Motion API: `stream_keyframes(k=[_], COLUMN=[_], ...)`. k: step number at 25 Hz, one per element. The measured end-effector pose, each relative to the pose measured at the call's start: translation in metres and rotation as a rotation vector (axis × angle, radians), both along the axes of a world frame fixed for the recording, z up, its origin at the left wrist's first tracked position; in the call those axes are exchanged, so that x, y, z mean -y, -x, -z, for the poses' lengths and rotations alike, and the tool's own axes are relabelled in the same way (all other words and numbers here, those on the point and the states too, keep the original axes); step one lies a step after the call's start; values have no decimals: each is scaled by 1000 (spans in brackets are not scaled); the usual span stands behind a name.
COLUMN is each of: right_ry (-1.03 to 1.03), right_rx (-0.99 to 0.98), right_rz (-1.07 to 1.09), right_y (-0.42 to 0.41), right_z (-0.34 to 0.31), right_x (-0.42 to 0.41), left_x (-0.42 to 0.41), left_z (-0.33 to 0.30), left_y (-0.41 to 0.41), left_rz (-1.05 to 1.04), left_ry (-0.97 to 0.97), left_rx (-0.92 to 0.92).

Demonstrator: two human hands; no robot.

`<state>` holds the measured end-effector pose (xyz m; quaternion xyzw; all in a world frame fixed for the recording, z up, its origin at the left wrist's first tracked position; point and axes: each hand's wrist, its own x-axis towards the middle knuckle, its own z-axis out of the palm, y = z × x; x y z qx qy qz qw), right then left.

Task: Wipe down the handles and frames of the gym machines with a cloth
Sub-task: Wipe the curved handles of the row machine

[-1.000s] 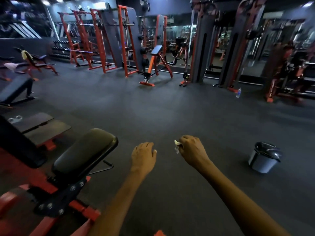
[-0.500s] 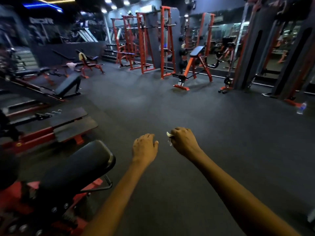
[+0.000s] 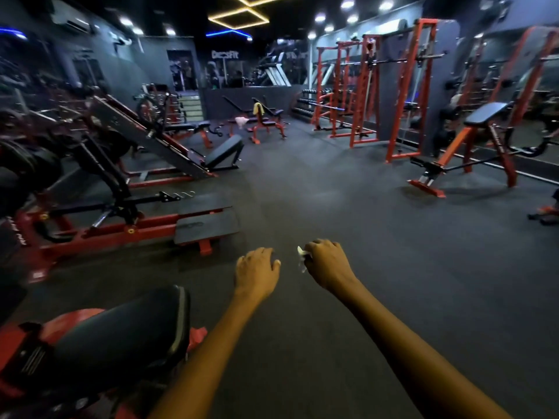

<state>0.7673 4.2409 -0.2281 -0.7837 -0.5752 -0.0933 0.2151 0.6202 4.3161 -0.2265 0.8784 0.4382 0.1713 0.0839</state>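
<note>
A dim gym hall in black and red, seen from a head camera, with both bare arms stretched forward over a dark rubber floor (image 3: 378, 267). At 9 o'clock stands a red-framed plate-loaded machine (image 3: 115, 213), its black footplates (image 3: 208, 222) lying low beside the frame. At 7 o'clock, nearest the camera, a black padded seat (image 3: 121, 337) sits on a red frame. Just right of the seat, the left hand (image 3: 257, 272) hangs palm down with fingers loosely curled, grasping nothing and touching nothing. Beside it at the centre, near but apart, the right hand (image 3: 328, 263) is clenched around the cloth (image 3: 302, 257); only a small pale, crumpled tip pokes out on the thumb side of the fist, whitish with a faint yellow edge, the rest hidden inside the fingers. At 12 o'clock, well back, adjustable benches (image 3: 266, 122) carry a yellow towel and a pale one. At 1 o'clock rise red squat racks (image 3: 363, 95), and at 2 o'clock an orange-framed preacher bench (image 3: 472, 146) stands before a mirrored wall.
</note>
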Motion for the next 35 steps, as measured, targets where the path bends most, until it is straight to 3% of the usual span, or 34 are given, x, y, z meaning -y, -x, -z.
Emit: stream_keyframes(k=[12, 23, 35], right_ry=[23, 78, 101], right_rx=[-23, 5, -63], right_rz=[-184, -522, -961], right_y=[-181, -281, -227], right_z=[-14, -22, -27], right_x=[-238, -535, -830], left_x=[-198, -451, -688], left_z=[-1, -8, -1], left_y=[-159, -260, -217], left_rz=[-229, -533, -909], left_ry=[47, 47, 19], left_rx=[12, 14, 0])
